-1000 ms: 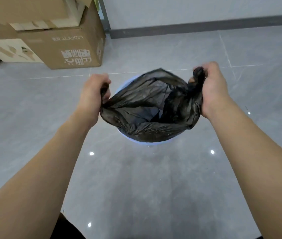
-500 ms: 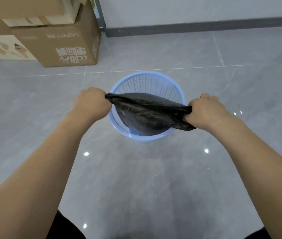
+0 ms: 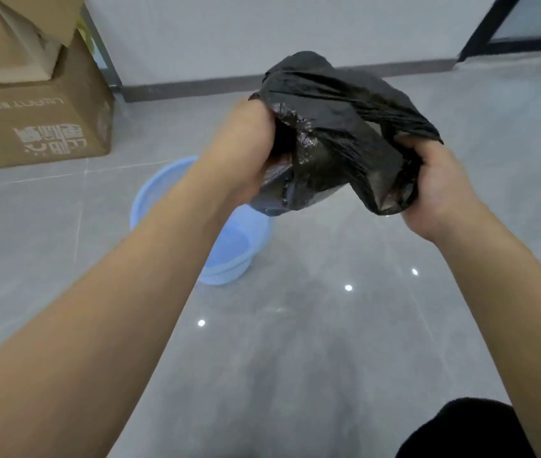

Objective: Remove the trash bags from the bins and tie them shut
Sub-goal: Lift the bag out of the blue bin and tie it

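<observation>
A crumpled black trash bag (image 3: 338, 127) hangs in the air between both hands, fully out of the bin. My left hand (image 3: 249, 150) grips its left side, fingers buried in the plastic. My right hand (image 3: 434, 186) clutches the right end, which folds down over the fingers. The light blue plastic bin (image 3: 229, 252) stands on the floor below and to the left of the bag, partly hidden behind my left forearm. Its inside looks bare where it shows.
Stacked cardboard boxes (image 3: 37, 120) stand at the far left against the wall. A dark baseboard (image 3: 196, 87) runs along the wall behind. A dark door frame (image 3: 480, 34) is at the top right. Grey tiled floor (image 3: 295, 342) spreads all around the bin.
The bag went from stretched flat across the bin's rim to lifted clear and bunched up high. Both hands rose and shifted right; the bin now sits lower left in view.
</observation>
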The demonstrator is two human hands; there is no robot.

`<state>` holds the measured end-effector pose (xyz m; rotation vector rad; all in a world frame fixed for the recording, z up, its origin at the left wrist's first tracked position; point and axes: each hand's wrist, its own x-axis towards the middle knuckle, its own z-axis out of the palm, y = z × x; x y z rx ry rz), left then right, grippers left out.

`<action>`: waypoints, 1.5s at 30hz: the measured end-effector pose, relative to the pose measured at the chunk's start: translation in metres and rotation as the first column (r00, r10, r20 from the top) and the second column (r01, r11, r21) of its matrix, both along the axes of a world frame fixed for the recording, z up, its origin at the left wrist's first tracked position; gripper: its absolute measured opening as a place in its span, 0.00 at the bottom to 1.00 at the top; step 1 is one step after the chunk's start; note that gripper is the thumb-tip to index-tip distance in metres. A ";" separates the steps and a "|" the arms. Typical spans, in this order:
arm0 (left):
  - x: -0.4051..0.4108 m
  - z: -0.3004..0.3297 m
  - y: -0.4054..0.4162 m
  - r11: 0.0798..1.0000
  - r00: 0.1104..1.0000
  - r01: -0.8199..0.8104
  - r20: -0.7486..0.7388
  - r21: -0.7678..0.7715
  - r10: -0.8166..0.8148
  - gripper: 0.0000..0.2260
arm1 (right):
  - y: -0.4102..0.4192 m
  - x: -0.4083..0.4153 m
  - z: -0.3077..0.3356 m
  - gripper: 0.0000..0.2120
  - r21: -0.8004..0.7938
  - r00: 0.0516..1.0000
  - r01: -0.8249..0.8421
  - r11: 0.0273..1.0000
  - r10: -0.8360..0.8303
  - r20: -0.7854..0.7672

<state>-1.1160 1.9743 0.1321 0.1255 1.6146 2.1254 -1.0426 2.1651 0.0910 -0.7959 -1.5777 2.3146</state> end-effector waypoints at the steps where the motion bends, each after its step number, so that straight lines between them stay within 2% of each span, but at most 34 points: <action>1: 0.005 -0.002 0.011 0.999 0.999 0.038 -0.005 -0.018 -0.038 0.07 | 0.013 0.011 0.000 0.13 0.030 1.000 0.025 0.999 -0.026 0.012; 5: 0.035 -0.016 0.051 0.988 0.999 0.042 0.030 -0.148 -0.038 0.06 | 0.054 0.058 -0.016 0.10 0.304 0.989 -0.007 0.953 -0.038 0.141; 8: 0.059 -0.036 0.071 0.978 0.997 0.044 -0.051 -0.204 -0.056 0.09 | 0.077 0.084 -0.040 0.08 0.428 0.967 -0.087 0.900 -0.027 0.255; 10: 0.071 -0.052 0.080 0.968 0.986 0.079 -0.125 -0.239 -0.111 0.12 | 0.089 0.097 -0.056 0.09 0.439 0.962 -0.098 0.893 -0.029 0.273; 14: 0.094 -0.071 0.104 0.942 0.940 0.224 -0.198 -0.252 -0.277 0.14 | 0.098 0.120 -0.076 0.08 0.359 0.973 0.022 0.933 -0.102 0.205; 15: 0.096 -0.077 0.110 0.933 0.941 0.231 -0.181 -0.275 -0.286 0.13 | 0.100 0.126 -0.083 0.09 0.369 0.967 0.000 0.930 -0.094 0.238; 17: 0.093 -0.098 0.114 0.882 0.953 0.215 -0.110 -0.419 -0.284 0.12 | 0.104 0.140 -0.095 0.09 0.401 0.927 -0.134 0.906 -0.028 0.374; 18: 0.089 -0.113 0.111 0.821 0.948 0.209 -0.096 -0.531 -0.303 0.12 | 0.105 0.147 -0.100 0.09 0.401 0.895 -0.213 0.891 0.014 0.446; 19: 0.086 -0.127 0.105 0.711 0.925 0.200 -0.108 -0.674 -0.363 0.12 | 0.107 0.152 -0.105 0.09 0.392 0.850 -0.302 0.869 0.059 0.524; 20: 0.084 -0.139 0.096 0.531 0.881 0.165 -0.118 -0.831 -0.458 0.11 | 0.106 0.157 -0.109 0.08 0.381 0.790 -0.402 0.832 0.105 0.605; 21: 0.083 -0.149 0.082 0.297 0.827 0.104 -0.084 -0.949 -0.556 0.09 | 0.104 0.162 -0.112 0.07 0.379 0.711 -0.521 0.765 0.142 0.689; 22: 0.084 -0.153 0.068 0.051 0.777 0.025 -0.013 -0.998 -0.629 0.08 | 0.102 0.165 -0.114 0.06 0.395 0.627 -0.637 0.662 0.147 0.765; 23: 0.086 -0.155 0.055 -0.172 0.743 -0.046 0.082 -0.984 -0.664 0.10 | 0.102 0.166 -0.114 0.07 0.428 0.554 -0.733 0.529 0.100 0.826; 24: 0.087 -0.153 0.043 -0.344 0.723 -0.104 0.166 -0.933 -0.671 0.10 | 0.100 0.167 -0.112 0.08 0.468 0.519 -0.791 0.394 0.025 0.855; 25: 0.088 -0.147 0.033 -0.451 0.711 -0.152 0.219 -0.880 -0.668 0.10 | 0.099 0.167 -0.110 0.11 0.515 0.530 -0.805 0.296 -0.033 0.847; 26: 0.090 -0.142 0.027 -0.503 0.702 -0.187 0.243 -0.843 -0.669 0.11 | 0.097 0.167 -0.105 0.14 0.564 0.573 -0.785 0.257 -0.045 0.818; 27: 0.093 -0.139 0.023 -0.508 0.675 -0.242 0.233 -0.827 -0.700 0.16 | 0.095 0.166 -0.101 0.17 0.598 0.616 -0.754 0.272 -0.022 0.787; 28: 0.096 -0.140 0.021 -0.463 0.608 -0.309 0.202 -0.831 -0.768 0.26 | 0.092 0.165 -0.095 0.18 0.632 0.667 -0.714 0.301 0.016 0.745; 30: 0.108 -0.145 0.030 -0.229 0.428 -0.365 0.056 -0.903 -0.902 0.46 | 0.082 0.163 -0.082 0.18 0.688 0.747 -0.644 0.334 0.081 0.660; 31: 0.116 -0.151 0.035 -0.134 0.360 -0.348 -0.001 -0.928 -0.933 0.50 | 0.078 0.162 -0.076 0.17 0.708 0.777 -0.613 0.349 0.105 0.621; 32: 0.125 -0.156 0.041 -0.072 0.320 -0.338 -0.043 -0.938 -0.947 0.49 | 0.074 0.161 -0.069 0.17 0.723 0.808 -0.575 0.383 0.124 0.576; 33: 0.131 -0.165 0.045 -0.045 0.312 -0.337 -0.067 -0.941 -0.948 0.44 | 0.072 0.160 -0.064 0.16 0.730 0.835 -0.536 0.424 0.134 0.534; 34: 0.136 -0.172 0.047 -0.035 0.333 -0.337 -0.084 -0.941 -0.939 0.34 | 0.072 0.161 -0.059 0.15 0.738 0.855 -0.503 0.449 0.136 0.500; 36: 0.137 -0.178 0.043 -0.006 0.464 -0.297 -0.139 -0.955 -0.875 0.12 | 0.074 0.164 -0.053 0.14 0.760 0.875 -0.465 0.453 0.104 0.473; 38: 0.134 -0.181 0.034 0.020 0.568 -0.242 -0.158 -0.970 -0.808 0.04 | 0.078 0.170 -0.047 0.12 0.781 0.876 -0.456 0.428 0.060 0.479; 39: 0.132 -0.181 0.031 0.017 0.583 -0.241 -0.159 -0.970 -0.797 0.04 | 0.079 0.172 -0.044 0.11 0.799 0.868 -0.467 0.378 0.023 0.497; 41: 0.130 -0.179 0.027 0.008 0.592 -0.242 -0.154 -0.970 -0.791 0.06 | 0.076 0.173 -0.040 0.14 0.815 0.815 -0.550 0.181 -0.097 0.571; 42: 0.129 -0.179 0.027 0.011 0.593 -0.236 -0.153 -0.972 -0.790 0.07 | 0.071 0.172 -0.039 0.21 0.790 0.780 -0.603 0.112 -0.124 0.613; 43: 0.128 -0.178 0.028 0.016 0.592 -0.230 -0.153 -0.973 -0.791 0.08 | 0.064 0.170 -0.038 0.31 0.764 0.756 -0.640 0.084 -0.111 0.645; 44: 0.127 -0.178 0.029 0.022 0.586 -0.231 -0.157 -0.973 -0.795 0.09 | 0.056 0.168 -0.038 0.40 0.755 0.751 -0.654 0.052 -0.071 0.656; 45: 0.126 -0.178 0.031 0.031 0.581 -0.231 -0.164 -0.972 -0.797 0.09 | 0.046 0.165 -0.039 0.46 0.754 0.754 -0.656 -0.026 -0.031 0.656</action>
